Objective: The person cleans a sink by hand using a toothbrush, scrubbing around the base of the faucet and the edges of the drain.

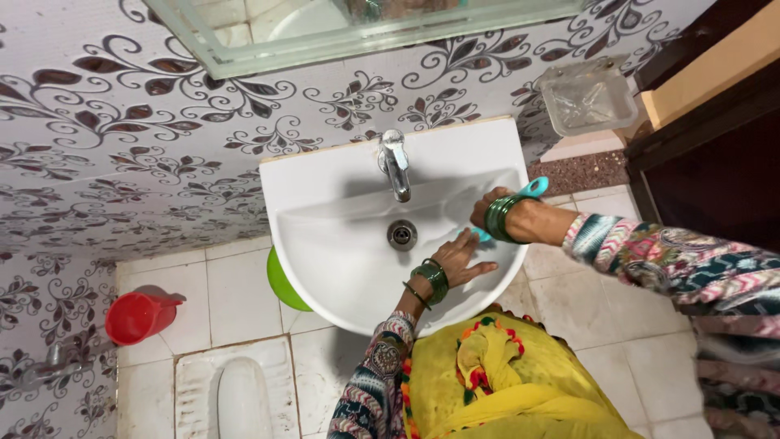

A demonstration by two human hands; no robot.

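Washbasin scrub | right hand (492,210) clenched on teal brush (532,189), bristle end by left fingertips | left hand (460,258) flat, spread inside white basin (341,268) | brush looks light, stiff, likely wet-slick; grip mid-handle.

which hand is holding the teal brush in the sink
The right hand grips the teal brush against the basin's right side; the left hand lies flat, empty, on the sink.

A washroom wall (122,106) tiled in brown floral scrollwork is being lit evenly. Above it a mirror (325,28) is being hung; below it pale floor tiles (236,301) are being occupied by a red mug (138,315) and squat toilet (240,394).
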